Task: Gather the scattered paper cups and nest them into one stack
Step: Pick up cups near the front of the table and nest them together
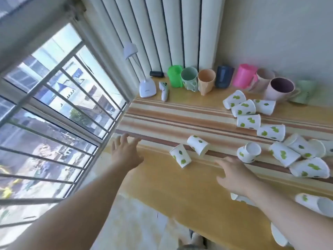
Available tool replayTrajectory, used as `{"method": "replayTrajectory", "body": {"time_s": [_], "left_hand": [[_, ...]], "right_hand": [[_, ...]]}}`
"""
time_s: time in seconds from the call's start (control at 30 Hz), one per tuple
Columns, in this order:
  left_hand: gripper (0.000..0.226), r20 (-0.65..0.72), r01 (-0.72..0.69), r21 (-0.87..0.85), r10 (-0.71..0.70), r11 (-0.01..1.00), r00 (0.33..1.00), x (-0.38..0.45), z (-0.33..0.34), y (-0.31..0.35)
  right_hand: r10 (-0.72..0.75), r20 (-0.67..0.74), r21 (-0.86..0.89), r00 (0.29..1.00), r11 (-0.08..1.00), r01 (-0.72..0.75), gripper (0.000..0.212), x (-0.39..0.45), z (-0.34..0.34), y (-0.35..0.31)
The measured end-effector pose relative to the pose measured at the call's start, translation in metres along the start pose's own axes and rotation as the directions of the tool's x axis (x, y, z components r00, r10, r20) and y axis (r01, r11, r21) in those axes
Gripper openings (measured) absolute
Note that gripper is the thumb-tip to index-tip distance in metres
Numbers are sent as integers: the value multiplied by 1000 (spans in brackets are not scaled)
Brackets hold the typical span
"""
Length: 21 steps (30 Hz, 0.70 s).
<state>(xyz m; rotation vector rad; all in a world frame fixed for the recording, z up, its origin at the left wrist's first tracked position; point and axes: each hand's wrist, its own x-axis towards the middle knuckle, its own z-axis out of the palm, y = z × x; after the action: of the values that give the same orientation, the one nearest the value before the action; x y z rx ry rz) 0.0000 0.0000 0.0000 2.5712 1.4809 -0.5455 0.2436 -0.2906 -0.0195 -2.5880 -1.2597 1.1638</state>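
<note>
Paper cups (248,121) strewn on striped table (162,114); left hand (126,154), right hand (232,174) fingers spread, empty. Probably light, crushable; best taken gently round the wall.

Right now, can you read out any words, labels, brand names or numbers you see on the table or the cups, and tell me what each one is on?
No text can be read in this view.
Paper cups: only green leaf shapes, no words.
White lamp base: a faint dark mark, too small and blurred to read.
White handheld device: no legible marking.
Coloured plastic cups along the wall: no text visible.
</note>
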Motion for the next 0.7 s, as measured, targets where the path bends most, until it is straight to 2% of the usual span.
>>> {"method": "replayTrajectory", "body": {"time_s": [0.03, 0.13, 0.2, 0.33, 0.43, 0.5, 0.57, 0.7], "left_hand": [[82, 31, 32, 16, -32, 999, 999, 8, 3, -10], [92, 167, 137, -78, -123, 987, 978, 24, 14, -30], [91, 217, 135, -145, -102, 980, 971, 31, 26, -38], [71, 164, 49, -169, -21, 984, 986, 19, 20, -16], [79, 127, -114, -200, 142, 973, 982, -10, 0, 35], [79, 110, -307, -227, 337, 924, 935, -37, -5, 75], [77, 109, -471, -280, 515, 837, 851, -64, 3, 115], [87, 106, -670, -331, 732, 664, 673, -108, 37, 191]], "right_hand": [[-25, 18, -2, 1000, 1000, 25, 69, 8, 3, -10], [-26, 65, 0, 998, 1000, 26, 68, 23, 6, -38], [-35, 65, -12, 997, 999, 36, 67, 32, 11, -48], [-35, 80, -13, 996, 999, 37, 68, 40, 16, -52], [-47, 65, 15, 997, 999, 46, 66, 39, 16, -47], [-31, 39, 55, 999, 998, 28, 64, 34, 13, -34], [-2, -4, 105, 1000, 995, 2, 62, 22, 9, -11], [139, -115, 224, 984, 968, -111, 57, -21, 2, 63]]}}
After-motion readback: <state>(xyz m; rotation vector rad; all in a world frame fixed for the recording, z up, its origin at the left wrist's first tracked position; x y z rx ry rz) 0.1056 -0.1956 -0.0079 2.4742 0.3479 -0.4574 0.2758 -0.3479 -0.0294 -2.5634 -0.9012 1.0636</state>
